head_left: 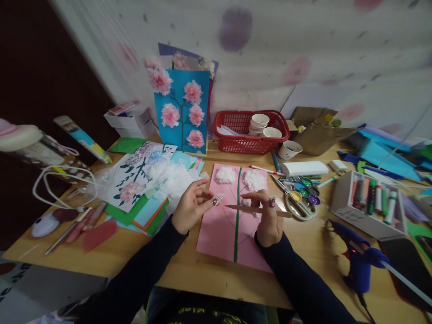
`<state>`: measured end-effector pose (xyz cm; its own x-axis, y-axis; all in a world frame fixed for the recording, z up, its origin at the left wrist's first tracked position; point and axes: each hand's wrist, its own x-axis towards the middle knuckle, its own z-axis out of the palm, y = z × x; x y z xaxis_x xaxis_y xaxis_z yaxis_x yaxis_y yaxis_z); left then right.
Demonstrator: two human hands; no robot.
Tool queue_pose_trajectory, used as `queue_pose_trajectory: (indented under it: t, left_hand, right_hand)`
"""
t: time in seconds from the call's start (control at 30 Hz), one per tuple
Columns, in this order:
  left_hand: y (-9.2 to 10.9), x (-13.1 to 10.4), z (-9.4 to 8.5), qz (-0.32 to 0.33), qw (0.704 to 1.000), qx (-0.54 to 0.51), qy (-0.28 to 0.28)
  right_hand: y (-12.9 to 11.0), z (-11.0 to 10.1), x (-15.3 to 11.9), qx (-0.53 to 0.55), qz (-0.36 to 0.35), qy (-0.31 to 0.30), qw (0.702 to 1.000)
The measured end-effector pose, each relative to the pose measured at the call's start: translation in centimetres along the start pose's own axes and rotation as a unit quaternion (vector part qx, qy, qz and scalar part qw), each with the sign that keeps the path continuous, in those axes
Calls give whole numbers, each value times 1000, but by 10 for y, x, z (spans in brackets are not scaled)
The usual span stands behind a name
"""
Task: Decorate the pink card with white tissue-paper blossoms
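A pink sheet [216, 234] lies on the table, with a green stem line [237, 225] down its middle and white cotton tufts [254, 180] on its upper part. Over its left edge, my left hand [194, 204] pinches a small whitish piece [218, 198] between thumb and finger. My right hand [268, 218] is above the sheet's right side and grips a thin brown pointed stick [249, 209], its tip directed left at my left hand. Another cotton tuft is partly hidden behind my right hand.
Loose white cotton [172, 177] and coloured papers [126, 213] lie left. A red basket [236, 146] with cups stands behind. Scissors [299, 209], a marker box [361, 218] and a blue glue gun [359, 265] are right. A blue flower card [180, 112] stands upright.
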<state>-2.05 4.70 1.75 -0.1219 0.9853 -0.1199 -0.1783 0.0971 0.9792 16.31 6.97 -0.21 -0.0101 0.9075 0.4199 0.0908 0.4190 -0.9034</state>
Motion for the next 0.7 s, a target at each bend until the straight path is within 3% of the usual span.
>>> queue_pose_trajectory:
  t: [0.2, 0.3, 0.4, 0.5, 0.7]
  left_hand:
    - [-2, 13, -10, 7, 997, 65, -36]
    - [-6, 21, -12, 41, 991, 126, -20]
    - [-15, 27, -10, 70, 983, 167, -7]
    - [-25, 32, -7, 58, 984, 170, -16]
    - [-41, 39, -4, 88, 977, 189, -37]
  right_hand:
    - [3, 3, 0, -20, 22, 8, 1000]
    - [8, 1, 1, -56, 11, -15, 998]
    - [12, -3, 3, -117, -40, -65, 990]
    - [12, -5, 5, -161, -115, -114, 974]
    - [11, 0, 10, -211, -184, -159, 947]
